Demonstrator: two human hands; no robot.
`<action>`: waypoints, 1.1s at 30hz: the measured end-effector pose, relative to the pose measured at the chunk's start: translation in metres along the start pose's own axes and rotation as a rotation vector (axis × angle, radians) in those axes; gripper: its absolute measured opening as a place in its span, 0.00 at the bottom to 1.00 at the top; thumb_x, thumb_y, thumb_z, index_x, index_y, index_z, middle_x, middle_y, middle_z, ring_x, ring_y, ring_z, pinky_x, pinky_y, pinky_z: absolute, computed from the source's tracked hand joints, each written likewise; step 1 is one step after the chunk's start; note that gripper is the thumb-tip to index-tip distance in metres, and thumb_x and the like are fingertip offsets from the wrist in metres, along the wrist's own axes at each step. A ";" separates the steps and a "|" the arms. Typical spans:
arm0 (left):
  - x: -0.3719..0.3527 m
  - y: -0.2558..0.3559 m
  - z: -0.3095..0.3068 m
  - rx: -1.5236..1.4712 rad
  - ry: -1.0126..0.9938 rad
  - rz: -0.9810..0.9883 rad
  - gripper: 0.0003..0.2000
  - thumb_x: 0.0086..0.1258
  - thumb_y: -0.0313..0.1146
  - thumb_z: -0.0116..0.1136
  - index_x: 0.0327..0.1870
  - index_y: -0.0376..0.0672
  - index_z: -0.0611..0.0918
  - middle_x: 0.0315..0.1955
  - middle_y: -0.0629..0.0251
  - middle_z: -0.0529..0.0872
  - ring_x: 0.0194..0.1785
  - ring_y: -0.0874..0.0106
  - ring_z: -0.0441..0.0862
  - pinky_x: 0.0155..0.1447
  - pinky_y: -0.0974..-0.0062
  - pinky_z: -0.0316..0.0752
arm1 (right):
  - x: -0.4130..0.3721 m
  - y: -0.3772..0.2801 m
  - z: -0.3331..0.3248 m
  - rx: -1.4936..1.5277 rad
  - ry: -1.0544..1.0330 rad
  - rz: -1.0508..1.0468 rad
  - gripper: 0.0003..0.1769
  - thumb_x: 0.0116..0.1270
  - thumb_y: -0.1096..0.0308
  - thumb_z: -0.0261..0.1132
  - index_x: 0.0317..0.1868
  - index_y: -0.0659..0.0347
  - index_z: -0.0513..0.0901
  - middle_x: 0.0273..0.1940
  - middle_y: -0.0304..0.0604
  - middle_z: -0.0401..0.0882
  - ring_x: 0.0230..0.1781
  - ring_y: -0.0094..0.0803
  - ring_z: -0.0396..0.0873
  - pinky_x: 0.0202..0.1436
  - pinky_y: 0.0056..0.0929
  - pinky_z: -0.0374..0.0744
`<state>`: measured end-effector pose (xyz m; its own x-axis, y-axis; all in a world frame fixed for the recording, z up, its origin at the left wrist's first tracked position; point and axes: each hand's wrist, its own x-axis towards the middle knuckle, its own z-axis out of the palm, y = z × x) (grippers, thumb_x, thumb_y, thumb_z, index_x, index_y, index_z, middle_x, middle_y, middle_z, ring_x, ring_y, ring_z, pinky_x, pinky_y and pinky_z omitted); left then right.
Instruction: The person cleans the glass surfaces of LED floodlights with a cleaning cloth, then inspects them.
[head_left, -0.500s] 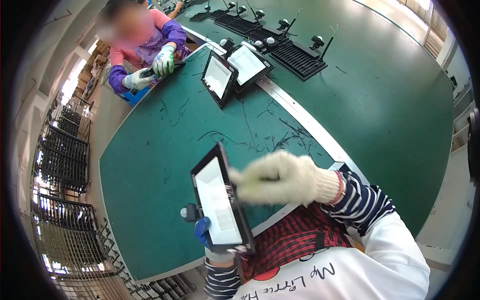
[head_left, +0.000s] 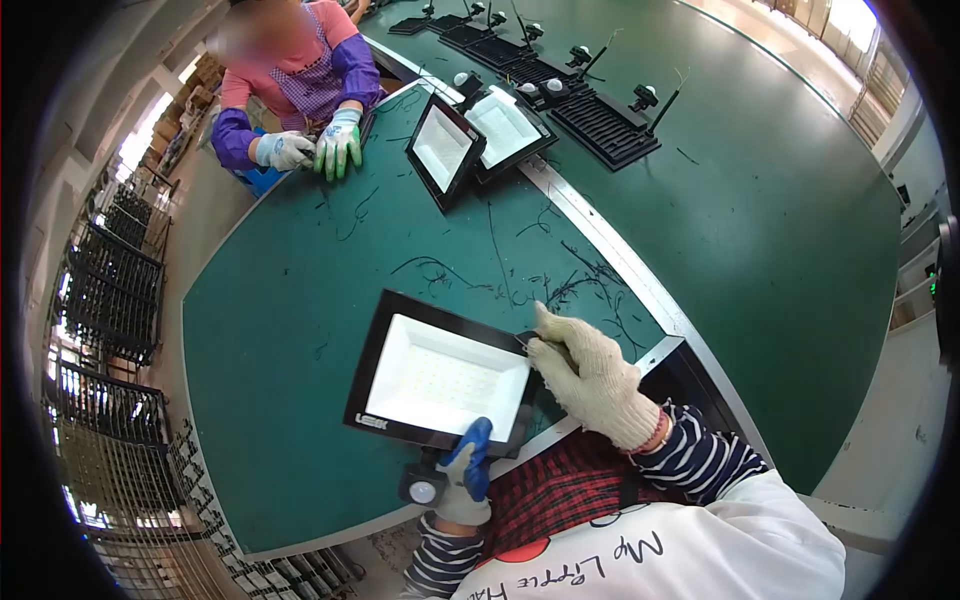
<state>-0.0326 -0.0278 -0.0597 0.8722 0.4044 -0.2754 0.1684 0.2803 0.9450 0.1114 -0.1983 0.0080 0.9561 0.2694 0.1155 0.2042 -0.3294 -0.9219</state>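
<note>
A black-framed LED floodlight (head_left: pixel 440 375), its pale reflector facing me, is held tilted above the green table. My left hand (head_left: pixel 468 470), in a blue and grey glove, grips its lower edge with the thumb over the front rim. Beside that thumb hangs the floodlight's round motion sensor (head_left: pixel 422 490). My right hand (head_left: pixel 595 380), in a cream knitted glove, is at the floodlight's right edge with its fingers drawn together. A thin dark bit shows at those fingertips, too small to name.
Two more floodlights (head_left: pixel 445 150) stand propped together on the green table (head_left: pixel 290 400). Black cord scraps (head_left: pixel 575 285) lie about. A metal strip (head_left: pixel 610 235) divides the surface. Finned housings with sensors (head_left: pixel 605 130) line the far side. Across the table, a gloved co-worker (head_left: pixel 300 90) handles something dark.
The floodlight has turned from steeply tilted to facing me more fully, its sensor swinging to the bottom. My right hand has moved right, to its edge. The co-worker's hands have shifted slightly.
</note>
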 end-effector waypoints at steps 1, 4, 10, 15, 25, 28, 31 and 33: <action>-0.003 0.002 0.001 0.022 -0.042 -0.005 0.20 0.83 0.34 0.48 0.66 0.27 0.77 0.64 0.54 0.81 0.65 0.66 0.80 0.73 0.68 0.72 | 0.004 -0.002 0.000 0.037 -0.031 0.020 0.23 0.73 0.58 0.65 0.64 0.58 0.81 0.48 0.46 0.87 0.47 0.41 0.87 0.52 0.35 0.83; -0.012 -0.002 -0.013 0.006 -0.252 0.142 0.20 0.83 0.34 0.49 0.68 0.28 0.76 0.66 0.52 0.79 0.66 0.64 0.80 0.73 0.68 0.72 | 0.011 -0.020 0.003 0.001 -0.025 0.014 0.22 0.73 0.58 0.65 0.63 0.58 0.82 0.48 0.46 0.87 0.47 0.42 0.87 0.52 0.34 0.83; -0.013 0.018 -0.009 0.407 -0.394 0.166 0.22 0.85 0.40 0.39 0.71 0.41 0.76 0.69 0.51 0.78 0.74 0.62 0.74 0.75 0.62 0.69 | 0.028 -0.040 0.026 0.147 0.172 -0.123 0.17 0.71 0.65 0.70 0.57 0.61 0.83 0.43 0.50 0.87 0.42 0.42 0.88 0.47 0.35 0.84; -0.005 0.019 -0.002 -0.072 -0.457 -0.064 0.33 0.80 0.55 0.44 0.78 0.42 0.66 0.67 0.51 0.79 0.75 0.62 0.72 0.72 0.62 0.72 | 0.046 -0.048 0.031 0.196 0.227 -0.189 0.15 0.70 0.69 0.71 0.54 0.65 0.84 0.42 0.49 0.87 0.39 0.33 0.87 0.44 0.31 0.83; 0.018 0.084 -0.013 -0.023 -0.344 -0.085 0.32 0.62 0.27 0.75 0.67 0.35 0.75 0.56 0.54 0.86 0.57 0.65 0.86 0.63 0.68 0.83 | 0.105 -0.036 -0.052 -0.369 -0.328 -0.625 0.18 0.70 0.60 0.70 0.58 0.56 0.86 0.37 0.41 0.85 0.33 0.36 0.86 0.37 0.32 0.83; 0.034 0.070 -0.020 0.220 -0.367 -0.053 0.31 0.63 0.27 0.74 0.67 0.35 0.75 0.57 0.54 0.86 0.58 0.65 0.86 0.64 0.69 0.82 | 0.103 -0.059 -0.036 -0.498 -0.356 -0.678 0.18 0.71 0.58 0.68 0.58 0.53 0.86 0.39 0.42 0.86 0.34 0.41 0.86 0.36 0.36 0.84; 0.037 0.067 -0.027 0.410 -0.418 0.007 0.34 0.65 0.37 0.72 0.71 0.35 0.72 0.59 0.55 0.85 0.61 0.62 0.83 0.67 0.67 0.79 | 0.097 -0.077 -0.012 -0.574 -0.425 -0.606 0.20 0.75 0.53 0.62 0.63 0.49 0.82 0.44 0.44 0.85 0.37 0.45 0.87 0.38 0.39 0.85; 0.037 0.062 -0.038 0.544 -0.471 0.111 0.34 0.67 0.40 0.71 0.72 0.39 0.72 0.62 0.55 0.82 0.64 0.61 0.81 0.68 0.66 0.76 | 0.094 -0.078 0.008 -0.556 -0.432 -0.578 0.21 0.78 0.50 0.57 0.65 0.45 0.80 0.45 0.43 0.84 0.38 0.47 0.87 0.40 0.41 0.85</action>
<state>-0.0077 0.0372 -0.0182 0.9819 -0.0467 -0.1834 0.1650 -0.2627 0.9507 0.1836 -0.1397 0.0876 0.5337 0.8071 0.2524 0.8064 -0.3960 -0.4391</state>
